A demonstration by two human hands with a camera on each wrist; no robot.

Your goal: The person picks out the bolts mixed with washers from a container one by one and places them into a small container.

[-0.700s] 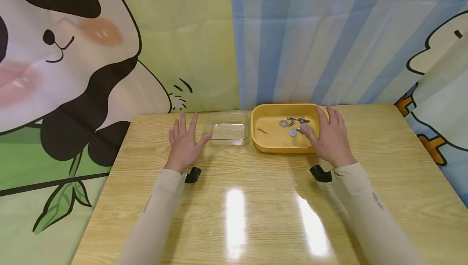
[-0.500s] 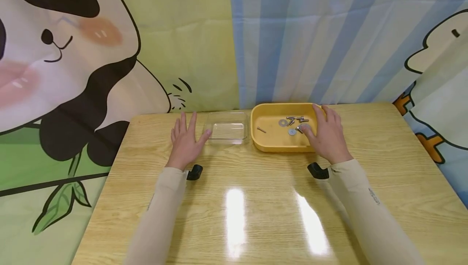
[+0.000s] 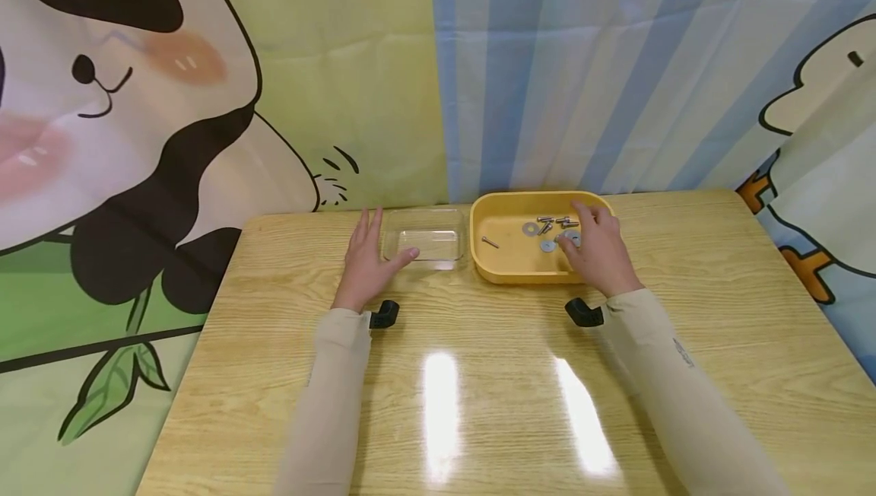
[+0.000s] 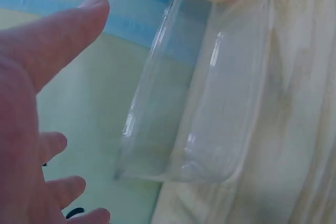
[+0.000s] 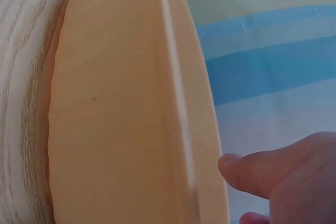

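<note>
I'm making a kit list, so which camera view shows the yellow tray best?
The head view: it shows the yellow tray from above, screws and washers inside, though the right hand covers part. The right wrist view mainly shows one wall close-up, hiding the inside; the left wrist view, only a piece at the frame's top.

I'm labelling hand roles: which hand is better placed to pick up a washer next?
Probably the right hand: it is partly over the yellow tray, near the washers; the left hand is by the clear container.
</note>
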